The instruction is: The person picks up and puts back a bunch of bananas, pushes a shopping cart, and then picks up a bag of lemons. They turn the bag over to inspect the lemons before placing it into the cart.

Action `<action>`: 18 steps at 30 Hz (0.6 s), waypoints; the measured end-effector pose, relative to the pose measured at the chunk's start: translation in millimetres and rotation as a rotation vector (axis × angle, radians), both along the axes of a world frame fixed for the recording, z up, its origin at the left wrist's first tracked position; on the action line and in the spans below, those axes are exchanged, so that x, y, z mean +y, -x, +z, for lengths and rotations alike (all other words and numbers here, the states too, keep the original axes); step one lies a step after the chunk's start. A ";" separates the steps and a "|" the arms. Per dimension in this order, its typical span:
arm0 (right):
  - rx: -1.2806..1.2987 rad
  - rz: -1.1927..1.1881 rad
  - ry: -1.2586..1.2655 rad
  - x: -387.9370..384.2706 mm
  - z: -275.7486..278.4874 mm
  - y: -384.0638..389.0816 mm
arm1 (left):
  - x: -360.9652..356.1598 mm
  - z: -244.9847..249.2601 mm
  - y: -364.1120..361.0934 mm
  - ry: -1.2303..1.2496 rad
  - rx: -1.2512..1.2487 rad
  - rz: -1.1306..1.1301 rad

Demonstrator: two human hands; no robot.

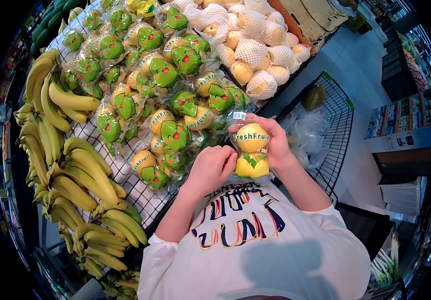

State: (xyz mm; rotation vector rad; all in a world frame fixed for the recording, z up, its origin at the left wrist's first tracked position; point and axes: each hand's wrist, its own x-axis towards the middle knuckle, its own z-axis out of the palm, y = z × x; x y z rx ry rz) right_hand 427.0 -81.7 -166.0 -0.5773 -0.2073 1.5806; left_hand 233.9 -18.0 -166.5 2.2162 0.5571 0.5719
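Upright in front of my chest is a clear "FreshFruit" bag (253,140) with a round yellow fruit in it and a yellow print with green leaves at the bottom. My right hand (270,137) is wrapped round its upper right side. At the bag's left edge my left hand (216,166) has its fingers curled together; whether they pinch the plastic is too small to tell. Just left of my hands lies a pile of similar bagged fruit (175,135) with green leaf prints, on a white wire-grid shelf (143,205).
Banana bunches (83,170) line the shelf's left side. Fruit in white foam nets (263,55) fills a bin at the top. A black wire cart (338,120) on my right holds plastic bags (308,135) and a spiky brown fruit (314,96). Printed boxes (410,120) stand further right.
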 end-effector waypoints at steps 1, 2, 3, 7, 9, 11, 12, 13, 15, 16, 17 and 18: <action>-0.006 -0.001 -0.007 0.2 1.2 1.2 | 0.7 1.0 0.3 -0.010 0.023 0.013; -0.015 0.035 -0.070 0.2 -1.2 -0.5 | 1.1 1.5 0.6 -0.020 0.046 0.026; -0.014 0.029 -0.063 0.5 -0.4 0.1 | 0.8 1.1 0.8 0.008 0.030 0.042; -0.004 0.024 -0.075 1.5 2.2 1.8 | -2.3 -7.7 -0.9 0.120 -0.077 0.096; 0.017 0.033 -0.107 1.8 2.3 2.0 | -5.9 -12.8 -2.4 0.195 -0.136 0.124; 0.047 0.043 -0.147 2.8 2.8 2.0 | -10.9 -15.7 -3.1 0.288 -0.179 0.159; 0.046 0.033 -0.129 2.7 3.2 2.3 | -12.5 -17.2 -3.1 0.291 -0.198 0.164; 0.045 0.023 -0.112 2.6 3.9 2.4 | -13.6 -18.5 -3.2 0.294 -0.218 0.168; 0.048 -0.002 -0.079 2.3 4.4 3.1 | -14.4 -21.1 -3.1 0.313 -0.245 0.161; 0.051 -0.016 -0.065 2.6 4.3 3.9 | -14.2 -22.2 -2.6 0.327 -0.252 0.149; 0.055 -0.030 -0.050 3.0 4.4 4.5 | -13.8 -22.8 -2.0 0.341 -0.260 0.139; 0.059 -0.033 -0.030 3.3 5.0 4.4 | -13.2 -22.6 -1.3 0.376 -0.263 0.121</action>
